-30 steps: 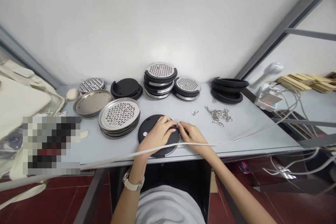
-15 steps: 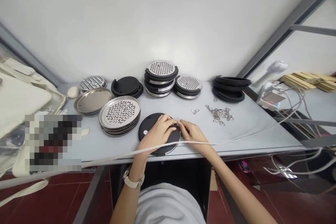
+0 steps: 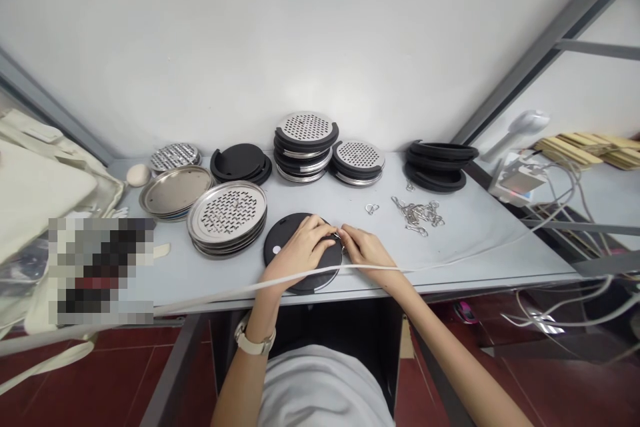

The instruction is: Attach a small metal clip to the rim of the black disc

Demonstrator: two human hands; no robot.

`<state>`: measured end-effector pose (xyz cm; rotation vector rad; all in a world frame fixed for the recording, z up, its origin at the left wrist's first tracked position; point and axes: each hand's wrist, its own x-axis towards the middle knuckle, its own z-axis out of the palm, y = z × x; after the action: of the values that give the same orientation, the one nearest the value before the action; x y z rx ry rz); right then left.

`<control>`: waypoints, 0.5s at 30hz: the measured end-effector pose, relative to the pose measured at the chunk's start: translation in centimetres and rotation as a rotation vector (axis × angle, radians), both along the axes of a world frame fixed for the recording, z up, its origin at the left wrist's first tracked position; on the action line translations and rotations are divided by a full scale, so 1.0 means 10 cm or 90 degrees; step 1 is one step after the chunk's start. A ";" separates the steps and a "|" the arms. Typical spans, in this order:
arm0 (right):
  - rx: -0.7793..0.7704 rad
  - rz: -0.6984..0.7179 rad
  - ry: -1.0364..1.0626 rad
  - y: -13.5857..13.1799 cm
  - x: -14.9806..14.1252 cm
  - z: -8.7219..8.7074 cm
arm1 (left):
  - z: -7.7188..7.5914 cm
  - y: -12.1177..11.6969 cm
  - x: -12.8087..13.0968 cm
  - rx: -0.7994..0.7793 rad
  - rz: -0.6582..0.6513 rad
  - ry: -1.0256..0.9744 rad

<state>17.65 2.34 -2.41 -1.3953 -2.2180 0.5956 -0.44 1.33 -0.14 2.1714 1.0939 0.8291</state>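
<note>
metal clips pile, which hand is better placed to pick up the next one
Probably the right hand: it sits at the edge of the black disc on the side facing the metal clips, while the left hand lies across the disc, farther from them.

Workshop bench (image 3: 460, 213) with stacked grater plates (image 3: 227, 212)

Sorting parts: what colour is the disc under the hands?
The disc is black with a white spot; head view.
</note>
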 end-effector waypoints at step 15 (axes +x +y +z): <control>-0.021 -0.019 0.023 -0.01 -0.02 0.02 | 0.22 -0.27 0.04 0.085 0.218 0.169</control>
<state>17.42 2.26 -2.18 -1.4194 -2.1643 0.6450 0.00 -1.41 2.10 2.2854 1.6192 0.7906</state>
